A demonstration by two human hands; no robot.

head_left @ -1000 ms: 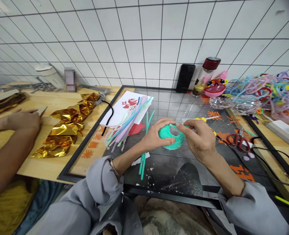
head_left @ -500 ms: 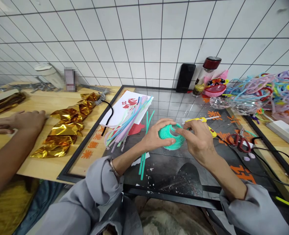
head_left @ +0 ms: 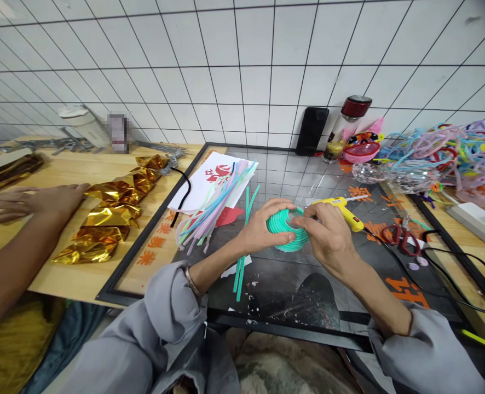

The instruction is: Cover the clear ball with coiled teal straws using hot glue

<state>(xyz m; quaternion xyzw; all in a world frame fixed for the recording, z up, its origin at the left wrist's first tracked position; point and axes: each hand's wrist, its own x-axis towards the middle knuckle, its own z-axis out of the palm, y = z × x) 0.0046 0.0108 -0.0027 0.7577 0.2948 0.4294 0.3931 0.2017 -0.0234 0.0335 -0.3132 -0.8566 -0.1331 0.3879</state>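
In the middle of the head view, my left hand (head_left: 260, 229) is wrapped round a hollow ball (head_left: 290, 239) coiled from green pipe cleaner, its opening turned up toward me. My right hand (head_left: 331, 234) pinches at the opening's right rim, where a green strand runs into the fingers; the fingertips partly hide it. Just behind that hand lies a yellow glue gun (head_left: 352, 218), nozzle away from my left. Left of the ball, loose green pipe cleaners (head_left: 241, 266) rest on the dark glass mat (head_left: 275, 293).
Pastel pipe cleaners (head_left: 213, 210) lie over white paper (head_left: 193, 186). At right are red scissors (head_left: 406, 241), a power strip (head_left: 483, 224) and tangled pipe cleaners (head_left: 439, 148). A phone (head_left: 312, 131) and bottle (head_left: 341, 134) stand behind. Another person's arm (head_left: 41, 235) rests near gold foil (head_left: 105, 219).
My right hand has shifted slightly left over the ball's opening, uncovering more of the glue gun. The other person's hand has slid right toward the gold foil. My left hand stays in place.
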